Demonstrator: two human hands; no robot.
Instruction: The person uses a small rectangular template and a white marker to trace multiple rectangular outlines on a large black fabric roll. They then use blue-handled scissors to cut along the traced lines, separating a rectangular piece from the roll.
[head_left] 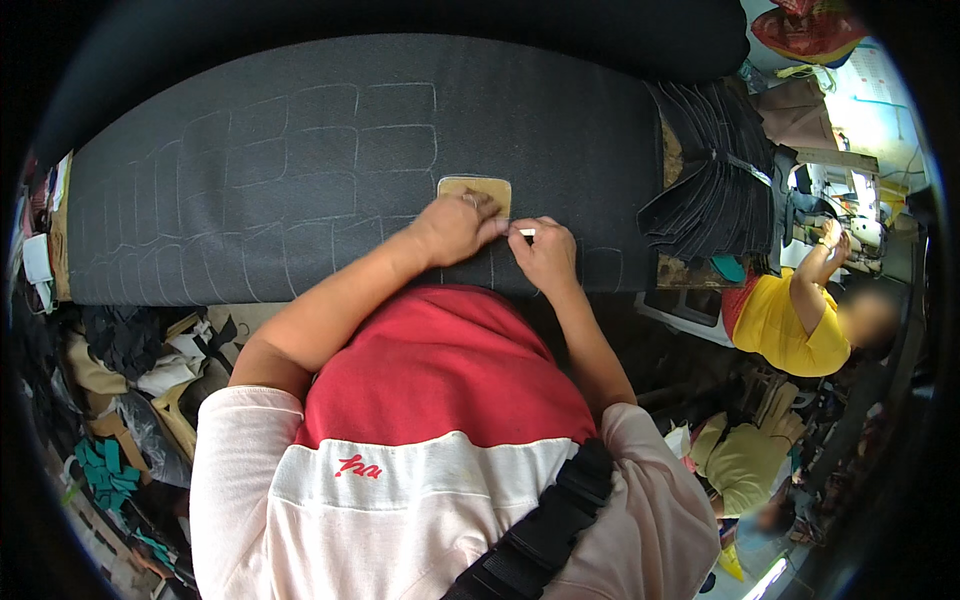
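Observation:
A dark grey sheet of fabric [570, 130] covers the table before me, marked with rows of pale chalk outlines to the left and along the near edge. On it lies a small tan template [480, 185] with rounded corners. My left hand [452, 228] rests over the template, its fingers stretched across it and pressing it flat, hiding its lower left part. Close by, my right hand [549, 255] pinches a short white piece of chalk [528, 233] near the template's lower right corner. Where the chalk's tip meets the fabric is hard to make out.
Stacked dark fabric pieces [715, 185], tied with a band, sit at the table's right end. A large black roll [400, 18] runs along the far side. Fabric scraps [120, 340] pile up at lower left. A person in a yellow top [795, 325] sits at right, another person [745, 465] below.

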